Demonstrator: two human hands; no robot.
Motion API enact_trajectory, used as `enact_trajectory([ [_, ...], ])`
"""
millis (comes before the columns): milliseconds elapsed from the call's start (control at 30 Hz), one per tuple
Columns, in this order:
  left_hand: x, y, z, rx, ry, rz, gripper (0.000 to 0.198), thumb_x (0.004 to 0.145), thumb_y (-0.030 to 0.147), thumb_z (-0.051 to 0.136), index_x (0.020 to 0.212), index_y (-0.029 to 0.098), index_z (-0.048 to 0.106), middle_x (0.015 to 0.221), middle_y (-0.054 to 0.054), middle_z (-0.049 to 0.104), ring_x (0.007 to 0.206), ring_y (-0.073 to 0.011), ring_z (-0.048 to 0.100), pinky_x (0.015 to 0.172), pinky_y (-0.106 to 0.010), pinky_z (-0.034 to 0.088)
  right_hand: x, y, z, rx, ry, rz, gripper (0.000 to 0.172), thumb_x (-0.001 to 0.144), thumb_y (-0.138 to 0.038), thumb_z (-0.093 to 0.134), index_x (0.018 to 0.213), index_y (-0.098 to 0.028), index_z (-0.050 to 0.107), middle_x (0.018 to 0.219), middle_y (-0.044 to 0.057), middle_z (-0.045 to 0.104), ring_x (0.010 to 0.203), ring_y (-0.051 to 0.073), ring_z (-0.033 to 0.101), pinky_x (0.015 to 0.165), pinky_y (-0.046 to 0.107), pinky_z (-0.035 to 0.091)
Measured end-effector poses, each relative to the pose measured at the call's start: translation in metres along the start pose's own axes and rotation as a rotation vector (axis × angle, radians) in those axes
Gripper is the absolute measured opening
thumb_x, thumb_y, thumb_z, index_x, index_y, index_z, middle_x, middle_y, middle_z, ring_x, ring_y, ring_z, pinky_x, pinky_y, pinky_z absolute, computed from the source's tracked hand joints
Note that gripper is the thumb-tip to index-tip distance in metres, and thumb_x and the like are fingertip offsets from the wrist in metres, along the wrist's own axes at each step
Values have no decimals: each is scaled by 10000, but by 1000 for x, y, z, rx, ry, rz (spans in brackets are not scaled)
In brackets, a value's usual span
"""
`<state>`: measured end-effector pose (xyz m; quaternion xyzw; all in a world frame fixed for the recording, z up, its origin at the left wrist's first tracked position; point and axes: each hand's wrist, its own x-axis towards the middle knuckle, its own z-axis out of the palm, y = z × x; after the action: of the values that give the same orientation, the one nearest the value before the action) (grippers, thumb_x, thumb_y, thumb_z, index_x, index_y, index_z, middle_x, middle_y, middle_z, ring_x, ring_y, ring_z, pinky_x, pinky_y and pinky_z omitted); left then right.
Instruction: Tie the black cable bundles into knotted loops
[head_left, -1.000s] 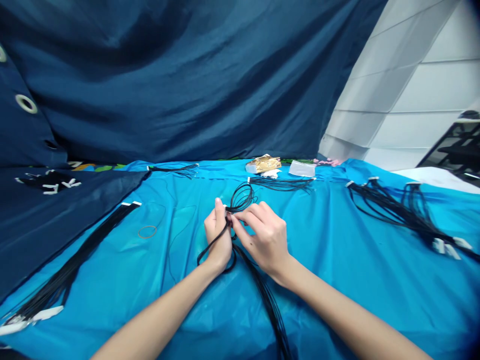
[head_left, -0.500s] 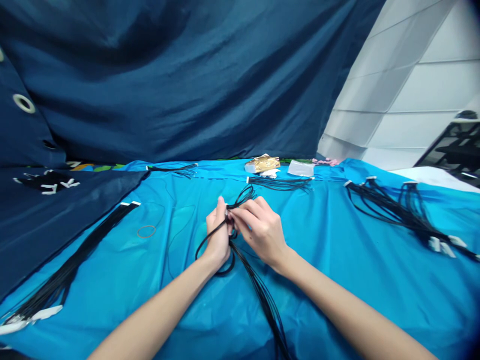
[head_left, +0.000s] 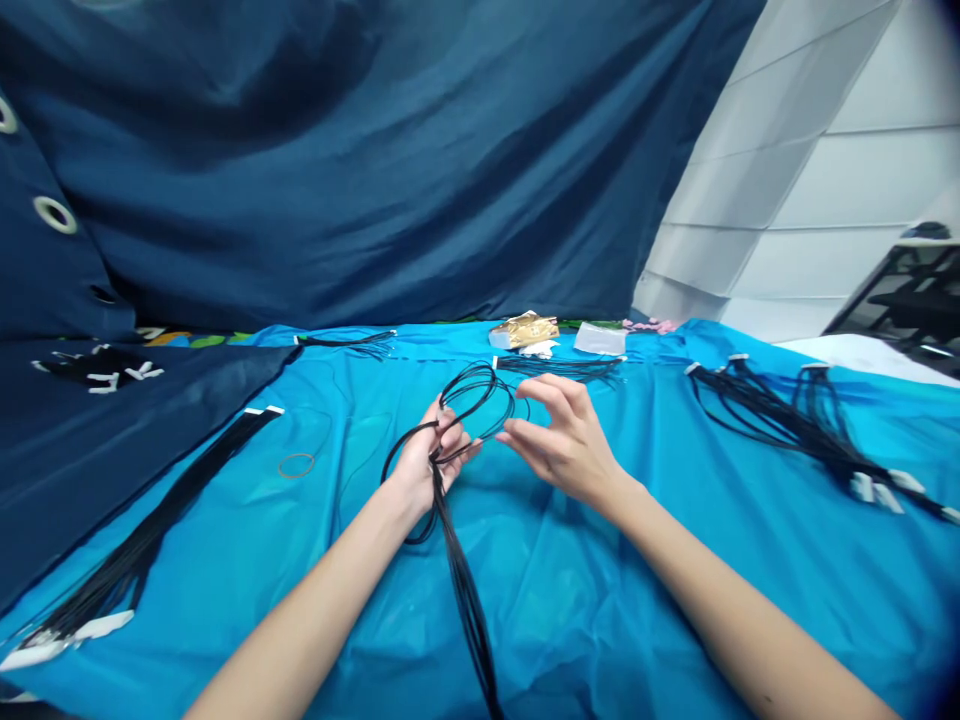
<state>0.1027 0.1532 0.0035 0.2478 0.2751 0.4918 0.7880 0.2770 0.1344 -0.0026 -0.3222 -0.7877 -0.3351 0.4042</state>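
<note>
Black cables (head_left: 463,590) rise from the front edge to my left hand (head_left: 427,455), whose fingers are wrapped round them near the middle of the blue cloth. Loops of the same cables stand out above and to the left of that hand. My right hand (head_left: 562,435) is just right of the loops, its fingers apart and curved, with the fingertips close to the loop's right side; whether they touch it is hard to tell. Nothing shows between its thumb and fingers.
On the blue cloth (head_left: 285,560), a long black cable bundle (head_left: 176,510) lies left beside a thin ring (head_left: 296,465). Another bundle (head_left: 787,420) lies right. Behind are cables (head_left: 559,368), a gold packet (head_left: 529,328) and a clear bag (head_left: 600,338). Dark cloth (head_left: 82,440) covers the far left.
My right hand has let go of the cables and moved right, its fingers spreading. The loops have opened wider, my left hand has shifted slightly left, and the hanging cables have swung left.
</note>
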Motion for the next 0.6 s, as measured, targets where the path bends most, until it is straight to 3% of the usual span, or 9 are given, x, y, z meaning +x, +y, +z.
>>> enact_trajectory([
  [167,-1,-5,0,3,-90,-93,427,929,325,251,544,170,350,352,86,226,295,-46,234,613,-284,529,-4,-5,6,-22,-83,109,170,807,-317,574,694,-195,611,1123,70,498,1091,231,401,877,372,372],
  [300,-1,-3,2,-26,-51,-124,389,923,322,297,583,161,394,355,87,231,288,-40,220,423,-162,431,-4,-15,6,-49,-99,151,137,808,-290,573,720,-204,632,1092,59,540,1081,229,408,870,369,361],
  [400,0,-2,3,-69,-23,-118,381,900,371,359,586,157,396,368,77,257,298,-34,237,318,-116,276,-3,-24,6,-69,-12,178,51,787,-227,595,794,-211,643,1056,49,580,1054,221,432,868,378,357],
  [500,1,-2,3,-58,-1,-111,378,878,385,411,576,161,378,377,74,268,306,-33,248,317,-116,260,-2,-32,6,-37,121,128,135,749,-164,623,873,-218,639,988,36,621,1015,208,460,876,390,359],
  [600,4,-4,1,-14,27,-120,371,867,374,439,571,160,374,373,80,265,294,-25,238,319,-114,256,-2,-38,8,42,174,46,156,738,-148,639,880,-211,634,909,17,649,947,179,484,865,376,369],
])
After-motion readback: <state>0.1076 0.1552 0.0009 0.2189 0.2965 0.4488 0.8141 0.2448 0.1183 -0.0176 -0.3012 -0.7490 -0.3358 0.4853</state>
